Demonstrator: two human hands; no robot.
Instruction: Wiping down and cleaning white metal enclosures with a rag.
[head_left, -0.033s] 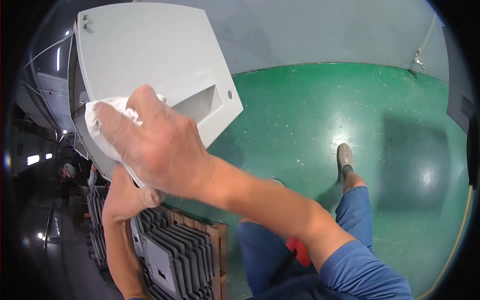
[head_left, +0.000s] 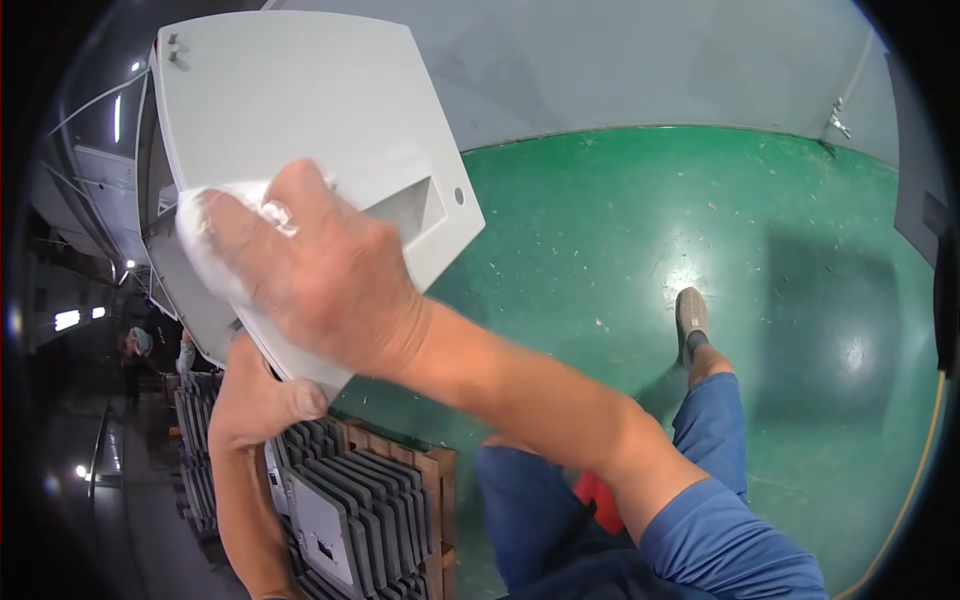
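Note:
A large pale grey-white casing (head_left: 290,110), box-like with a recessed slot and a small round hole, stands tilted in front of me at the upper left. My right hand (head_left: 325,270) is closed over a bunched white cloth (head_left: 205,245) and presses it on the casing's left edge. The fingers are slightly blurred. Below it, my left hand (head_left: 255,395) grips the casing's near lower corner, its thumb on the near edge and its other fingers hidden behind. Two small pegs show near the far left corner of the casing.
Grey panels (head_left: 370,500) stand stacked in rows on a wooden pallet (head_left: 440,490) at the lower left. A person (head_left: 150,345) is in the dark background at far left. Green floor (head_left: 600,240) with scattered specks lies to the right, bordered by a grey wall (head_left: 640,60).
My right hand and the cloth have shifted slightly along the casing's edge, to the right. The casing has moved a little down. My left hand keeps its grip.

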